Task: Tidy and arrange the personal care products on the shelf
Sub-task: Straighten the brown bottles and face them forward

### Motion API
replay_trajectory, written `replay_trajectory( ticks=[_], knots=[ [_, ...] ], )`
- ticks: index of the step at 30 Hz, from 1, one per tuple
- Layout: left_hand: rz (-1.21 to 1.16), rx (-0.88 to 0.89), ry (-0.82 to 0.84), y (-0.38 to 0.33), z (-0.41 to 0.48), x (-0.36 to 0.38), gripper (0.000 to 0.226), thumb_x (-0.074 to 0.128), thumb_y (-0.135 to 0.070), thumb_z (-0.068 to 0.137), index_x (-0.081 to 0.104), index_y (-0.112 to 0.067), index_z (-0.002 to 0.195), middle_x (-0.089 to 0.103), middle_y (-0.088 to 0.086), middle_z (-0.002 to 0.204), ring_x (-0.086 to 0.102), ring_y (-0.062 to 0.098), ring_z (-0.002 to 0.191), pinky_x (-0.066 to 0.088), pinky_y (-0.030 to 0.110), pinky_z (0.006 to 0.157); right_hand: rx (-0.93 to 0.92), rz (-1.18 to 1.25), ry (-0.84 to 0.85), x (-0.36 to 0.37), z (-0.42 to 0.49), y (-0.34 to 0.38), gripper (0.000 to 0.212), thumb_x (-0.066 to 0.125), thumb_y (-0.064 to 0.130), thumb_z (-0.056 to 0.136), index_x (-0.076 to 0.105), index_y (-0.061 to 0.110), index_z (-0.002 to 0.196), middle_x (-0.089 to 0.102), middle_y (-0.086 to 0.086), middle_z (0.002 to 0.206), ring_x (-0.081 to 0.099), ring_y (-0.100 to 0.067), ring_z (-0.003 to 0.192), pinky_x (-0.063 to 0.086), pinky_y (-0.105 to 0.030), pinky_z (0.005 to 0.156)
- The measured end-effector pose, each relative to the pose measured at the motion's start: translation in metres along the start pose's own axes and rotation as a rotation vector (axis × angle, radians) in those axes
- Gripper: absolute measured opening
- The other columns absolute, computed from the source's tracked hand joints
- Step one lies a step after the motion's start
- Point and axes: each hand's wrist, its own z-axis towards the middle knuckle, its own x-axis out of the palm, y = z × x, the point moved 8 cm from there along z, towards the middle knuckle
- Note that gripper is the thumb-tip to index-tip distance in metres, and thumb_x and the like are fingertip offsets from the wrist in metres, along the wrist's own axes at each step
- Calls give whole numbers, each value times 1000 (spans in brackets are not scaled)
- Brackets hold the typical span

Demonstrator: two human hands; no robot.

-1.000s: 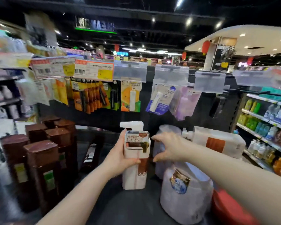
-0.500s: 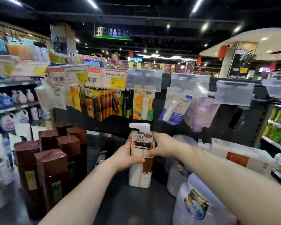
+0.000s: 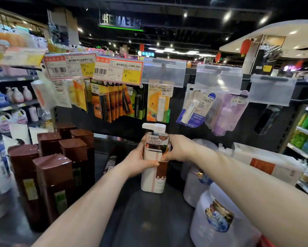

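Note:
A white pump bottle [image 3: 154,180] with a brown label stands upright on the dark shelf [image 3: 149,216] in the middle of the head view. My left hand [image 3: 139,161] grips its upper body from the left, thumb across the front. My right hand [image 3: 178,148] holds the same bottle from the right at the collar card under the white pump. Both forearms reach in from the bottom of the view.
Several brown boxed bottles [image 3: 57,168] stand at the left. Large white jugs [image 3: 219,218] and a white box [image 3: 267,163] crowd the right. A dark bottle [image 3: 111,163] lies behind my left wrist. Hanging lip balm cards [image 3: 158,104] and price tags [image 3: 117,70] hang above.
My right hand has closed onto the bottle's upper right side, from hovering just beside it. The bottle now stands a little further in on the shelf, and the view has shifted.

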Motion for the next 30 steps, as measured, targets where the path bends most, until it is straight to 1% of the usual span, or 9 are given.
replay_trajectory(
  ticks=[4,8,12,16,19,21,23,26,30],
  knots=[
    [19,-10,-40,3,-3,-1,96,78,-20,70,19,-34,145,56,-19,110,53,11,113,43,37,100,10,0,-4,0,-1,-1,56,78,28,70,53,21,120,63,0,118,58,-18,109,47,-31,90],
    [83,-2,-82,1,-5,-3,87,77,-23,69,29,-29,142,55,-21,106,53,10,110,44,29,92,-3,-31,-4,-1,-2,1,57,78,30,70,53,19,120,62,-2,118,58,-19,108,46,-31,88],
    [200,4,-233,1,-16,-4,69,75,-31,71,43,-24,132,61,-5,117,56,15,108,47,33,88,-33,-41,-2,-2,-7,7,57,76,28,73,51,18,123,60,-4,120,57,-21,110,44,-29,87],
    [349,-49,-399,-8,-32,-7,56,71,-38,73,49,-16,120,60,6,115,58,26,104,47,34,78,-63,-131,-14,-2,-17,14,66,70,36,79,41,13,133,52,-9,130,50,-24,118,42,-34,99],
    [279,100,-615,-43,-53,-14,44,67,-30,75,52,-19,115,56,3,111,56,22,100,50,42,83,-92,-96,-43,-14,-35,9,63,67,40,81,42,18,135,52,-7,132,50,-22,119,44,-39,99],
    [221,255,-674,-76,-69,-2,30,66,-18,78,54,-28,104,57,-6,101,56,10,90,49,36,80,-88,-115,-40,-28,-56,-5,56,62,42,84,45,23,134,54,-3,131,53,-20,117,47,-35,93],
    [172,381,-604,-109,-76,23,22,64,-6,80,60,-26,90,61,-7,87,57,5,79,49,31,75,-68,-156,-59,-47,-79,-26,45,59,42,86,55,24,126,61,2,120,57,-18,109,48,-30,86],
    [161,431,-353,-154,-66,74,20,63,-8,81,62,-25,72,63,-7,73,58,3,69,46,18,66,16,-170,-103,-80,-113,-71,32,60,40,86,65,22,112,66,7,105,62,-14,96,49,-26,80],
    [247,352,20,-193,-40,149,6,65,-20,82,66,-26,81,67,-6,82,62,3,78,50,19,72,172,-257,-141,-118,-149,-143,28,62,38,85,68,22,107,67,3,105,59,-10,90,47,-23,78]
  ],
)
